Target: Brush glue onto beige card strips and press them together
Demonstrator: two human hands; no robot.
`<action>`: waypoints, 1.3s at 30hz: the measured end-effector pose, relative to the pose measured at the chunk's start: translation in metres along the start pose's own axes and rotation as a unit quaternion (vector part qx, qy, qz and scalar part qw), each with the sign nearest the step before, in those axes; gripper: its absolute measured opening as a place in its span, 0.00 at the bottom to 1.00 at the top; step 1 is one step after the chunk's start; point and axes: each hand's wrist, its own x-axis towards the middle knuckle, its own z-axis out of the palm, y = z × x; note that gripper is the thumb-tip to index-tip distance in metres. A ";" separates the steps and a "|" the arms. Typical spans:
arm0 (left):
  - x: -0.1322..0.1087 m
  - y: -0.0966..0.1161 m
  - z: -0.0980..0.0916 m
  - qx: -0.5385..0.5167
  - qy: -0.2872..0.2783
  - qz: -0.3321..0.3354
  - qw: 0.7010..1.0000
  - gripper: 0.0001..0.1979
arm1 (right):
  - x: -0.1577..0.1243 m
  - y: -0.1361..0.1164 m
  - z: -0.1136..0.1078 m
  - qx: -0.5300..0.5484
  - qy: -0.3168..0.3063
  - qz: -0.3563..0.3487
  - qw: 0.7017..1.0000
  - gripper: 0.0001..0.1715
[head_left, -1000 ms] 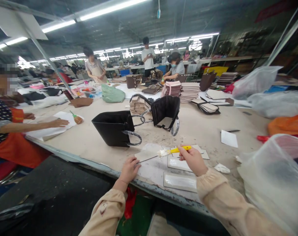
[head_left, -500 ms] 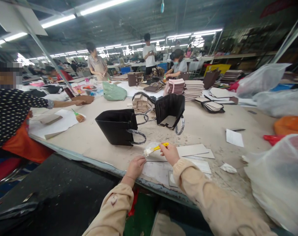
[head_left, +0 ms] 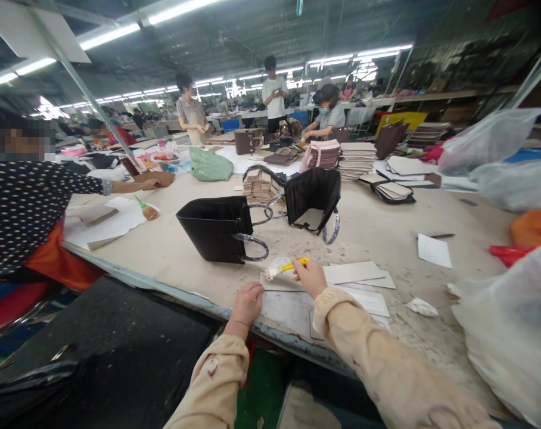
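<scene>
My right hand (head_left: 310, 277) is closed round the yellow handle of a paintbrush (head_left: 292, 266). The brush's bristles, coated in white paste, are over the left end of a pale flat strip (head_left: 281, 283) at the table's near side. At that same end my left hand (head_left: 247, 302) has its fingers pressed together on the strip's edge; the fingertips are partly hidden. More pale strips (head_left: 355, 273) lie overlapped just right of my right hand. Behind the brush stand two black handbags, one on the left (head_left: 214, 229) and one tilted open (head_left: 314, 201), their handles wrapped in clear film.
Beyond the bags sit a bundle of tan pieces (head_left: 259, 185) and a green plastic bag (head_left: 211, 164). At right are a white card (head_left: 434, 250), crumpled paper (head_left: 421, 307) and a large translucent bag (head_left: 512, 322). A co-worker in a dotted top (head_left: 24, 208) reaches over the table's left side.
The brush and my right hand have shifted slightly right and up from the strip's left end. My left hand stays at the strip. The whole view has moved a little.
</scene>
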 end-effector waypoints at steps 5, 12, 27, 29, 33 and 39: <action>0.000 0.000 0.000 0.009 0.010 0.000 1.000 0.09 | 0.000 0.002 0.012 -0.014 -0.010 -0.010 1.000 0.16; 0.000 -0.001 0.001 0.016 0.012 -0.002 1.000 0.08 | 0.000 0.004 0.017 -0.080 -0.023 -0.035 0.996 0.15; 0.003 0.004 -0.005 0.015 -0.014 -0.005 1.000 0.09 | 0.014 0.015 -0.037 -0.232 0.021 -0.047 0.971 0.15; 0.004 0.004 -0.006 0.014 -0.017 -0.005 1.000 0.09 | 0.017 0.016 -0.050 -0.250 0.026 -0.045 0.967 0.16; 0.005 0.005 -0.006 0.014 -0.024 -0.005 1.000 0.09 | 0.016 0.014 -0.069 -0.282 0.030 -0.043 0.958 0.16; 0.005 0.005 -0.006 0.009 -0.028 -0.008 1.000 0.09 | 0.012 0.007 -0.090 -0.300 0.032 -0.037 0.953 0.15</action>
